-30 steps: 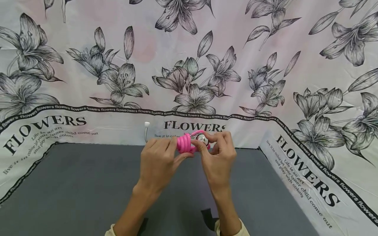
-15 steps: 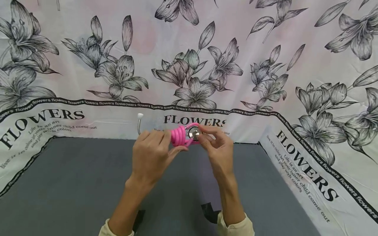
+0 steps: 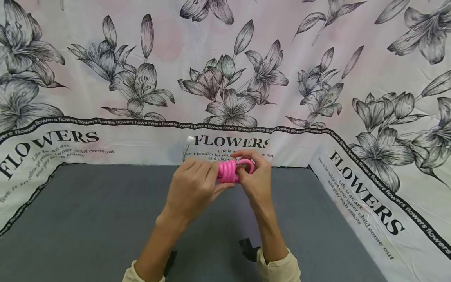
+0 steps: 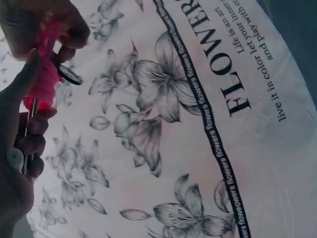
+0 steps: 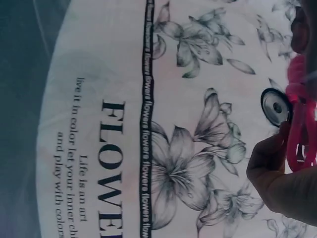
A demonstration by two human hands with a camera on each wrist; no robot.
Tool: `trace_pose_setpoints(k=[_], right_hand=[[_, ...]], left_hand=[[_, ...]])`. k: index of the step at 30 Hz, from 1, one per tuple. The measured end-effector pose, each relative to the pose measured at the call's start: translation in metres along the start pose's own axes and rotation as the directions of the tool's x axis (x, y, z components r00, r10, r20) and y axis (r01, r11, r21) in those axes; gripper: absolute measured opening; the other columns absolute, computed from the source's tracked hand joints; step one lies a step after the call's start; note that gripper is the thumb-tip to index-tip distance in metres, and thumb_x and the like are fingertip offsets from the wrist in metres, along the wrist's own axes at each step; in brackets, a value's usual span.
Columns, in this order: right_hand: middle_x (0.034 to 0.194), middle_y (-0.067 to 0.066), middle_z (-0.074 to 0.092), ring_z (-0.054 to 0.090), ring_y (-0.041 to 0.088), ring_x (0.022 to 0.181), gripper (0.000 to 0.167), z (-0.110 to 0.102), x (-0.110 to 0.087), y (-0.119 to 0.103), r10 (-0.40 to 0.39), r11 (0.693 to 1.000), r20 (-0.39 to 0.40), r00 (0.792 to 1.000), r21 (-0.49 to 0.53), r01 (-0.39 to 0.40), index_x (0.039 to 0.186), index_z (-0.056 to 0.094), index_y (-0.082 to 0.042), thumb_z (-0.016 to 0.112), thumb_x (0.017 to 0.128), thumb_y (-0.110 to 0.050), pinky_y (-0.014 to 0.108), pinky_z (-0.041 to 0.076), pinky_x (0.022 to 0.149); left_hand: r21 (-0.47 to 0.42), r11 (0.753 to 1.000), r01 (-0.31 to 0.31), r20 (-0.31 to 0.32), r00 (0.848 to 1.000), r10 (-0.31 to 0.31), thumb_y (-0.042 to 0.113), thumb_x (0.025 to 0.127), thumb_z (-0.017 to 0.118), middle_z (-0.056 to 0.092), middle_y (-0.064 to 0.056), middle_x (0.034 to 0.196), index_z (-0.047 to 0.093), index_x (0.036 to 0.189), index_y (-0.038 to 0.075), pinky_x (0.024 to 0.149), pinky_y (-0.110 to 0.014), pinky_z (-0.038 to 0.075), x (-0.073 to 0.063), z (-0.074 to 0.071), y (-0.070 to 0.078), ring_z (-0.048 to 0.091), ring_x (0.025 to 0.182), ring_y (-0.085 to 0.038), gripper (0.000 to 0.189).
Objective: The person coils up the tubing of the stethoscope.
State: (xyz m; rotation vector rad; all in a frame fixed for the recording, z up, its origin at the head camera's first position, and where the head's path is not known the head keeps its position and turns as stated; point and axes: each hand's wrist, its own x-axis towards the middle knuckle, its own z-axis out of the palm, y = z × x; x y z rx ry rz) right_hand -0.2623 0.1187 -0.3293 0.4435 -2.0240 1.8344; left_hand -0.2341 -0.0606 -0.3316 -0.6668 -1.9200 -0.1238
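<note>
A stethoscope with pink tubing [image 3: 227, 171] is held up in front of me, its tube wound in several tight turns. My left hand [image 3: 190, 190] grips the wound tubing and the metal ear tubes [image 4: 30, 119]. One white ear tip [image 3: 190, 140] sticks out above that hand. At the other end, the fingers and thumb of my right hand [image 3: 258, 178] pinch the tubing by a pink loop [image 3: 249, 163]. The round metal chest piece [image 5: 276, 107] shows beside the right fingers in the right wrist view; in the head view it is hidden.
Below the hands lies a dark grey table top [image 3: 105, 219]. A white cloth [image 3: 225, 78] printed with black flowers and lettering covers the back and sides. Dark tape pieces [image 3: 248, 249] lie near the front, by the sleeves.
The right fingers have shifted from the chest piece's edge to the pink loop, and the chest piece has gone from the head view. Since half a second ago, the left hand has moved slightly right.
</note>
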Motion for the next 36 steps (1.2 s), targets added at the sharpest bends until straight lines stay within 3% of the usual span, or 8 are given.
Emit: trace_pose_setpoints(k=[4,9,14,21,24,30,33,36], right_hand=[[0.102,0.016,0.066,0.058,0.009,0.070,0.027,-0.004,-0.004,-0.003,-0.012,0.997,0.142,0.990,-0.078,0.023,0.122,0.068,0.002,0.055,0.099,0.006,0.019,0.053,0.063],[0.134,0.023,0.057,0.067,0.014,0.101,0.045,-0.019,-0.004,-0.009,-0.001,0.999,0.424,0.906,-0.030,0.016,0.152,0.046,-0.006,0.046,0.108,-0.001,0.026,0.061,0.088],[0.143,0.024,0.049,0.066,0.018,0.106,0.068,-0.025,-0.003,-0.012,0.011,1.000,0.508,0.862,0.000,-0.013,0.164,0.024,-0.013,0.052,0.104,0.002,0.027,0.060,0.092],[0.140,0.018,0.048,0.061,0.034,0.127,0.063,-0.041,0.000,-0.014,0.056,0.991,0.313,0.948,-0.134,-0.014,0.162,0.029,-0.018,0.054,0.106,-0.005,0.023,0.054,0.099],[0.135,0.015,0.052,0.064,0.029,0.121,0.054,-0.048,0.004,-0.013,0.074,0.982,0.225,0.971,-0.189,-0.031,0.159,0.036,-0.017,0.052,0.108,-0.008,0.025,0.053,0.097],[0.127,0.015,0.061,0.067,0.014,0.107,0.039,-0.052,0.008,-0.009,0.146,0.943,0.217,0.965,-0.325,-0.070,0.148,0.052,-0.014,0.053,0.110,-0.015,0.030,0.052,0.093],[0.126,0.016,0.063,0.067,0.021,0.108,0.036,-0.048,0.010,-0.005,0.161,0.930,0.233,0.959,-0.361,-0.069,0.145,0.056,-0.012,0.053,0.110,-0.016,0.034,0.052,0.095],[0.126,0.017,0.063,0.068,0.030,0.111,0.035,-0.045,0.011,-0.003,0.162,0.923,0.253,0.954,-0.380,-0.056,0.144,0.057,-0.010,0.053,0.110,-0.016,0.042,0.052,0.098]], left_hand=[[-0.067,0.993,0.100,0.029,0.995,-0.098,0.061,0.069,0.090,0.071,-0.005,0.073,0.073,0.083,0.006,0.070,-0.031,0.053,-0.007,0.001,-0.004,0.067,0.067,-0.020,0.060],[-0.101,0.985,0.138,0.052,0.990,-0.133,0.061,0.068,0.090,0.072,-0.005,0.071,0.076,0.085,0.004,0.068,-0.032,0.051,-0.010,0.001,-0.012,0.064,0.064,-0.019,0.061],[-0.109,0.985,0.136,0.073,0.989,-0.128,0.061,0.070,0.089,0.073,-0.006,0.072,0.075,0.083,0.005,0.068,-0.032,0.051,-0.010,0.002,-0.015,0.062,0.063,-0.019,0.059],[-0.183,0.956,0.229,0.280,0.944,-0.173,0.063,0.066,0.088,0.062,0.002,0.061,0.069,0.071,0.010,0.059,-0.028,0.046,-0.014,0.005,-0.017,0.051,0.058,-0.012,0.057],[-0.243,0.914,0.326,0.521,0.838,-0.160,0.063,0.064,0.088,0.051,0.007,0.057,0.064,0.068,0.014,0.055,-0.024,0.037,-0.018,0.013,-0.020,0.040,0.056,-0.007,0.055],[-0.356,0.771,0.528,0.866,0.497,0.060,0.040,0.073,0.093,0.043,0.011,0.058,0.067,0.067,0.011,0.053,-0.020,0.028,-0.049,0.057,-0.020,0.033,0.057,-0.004,0.040],[-0.284,0.757,0.589,0.946,0.300,0.122,0.029,0.079,0.092,0.050,0.008,0.061,0.071,0.070,0.007,0.055,-0.024,0.035,-0.064,0.067,-0.017,0.040,0.059,-0.006,0.032],[-0.183,0.794,0.580,0.982,0.153,0.114,0.026,0.083,0.090,0.065,0.005,0.071,0.078,0.078,0.009,0.062,-0.030,0.045,-0.067,0.067,-0.016,0.050,0.065,-0.009,0.022]])
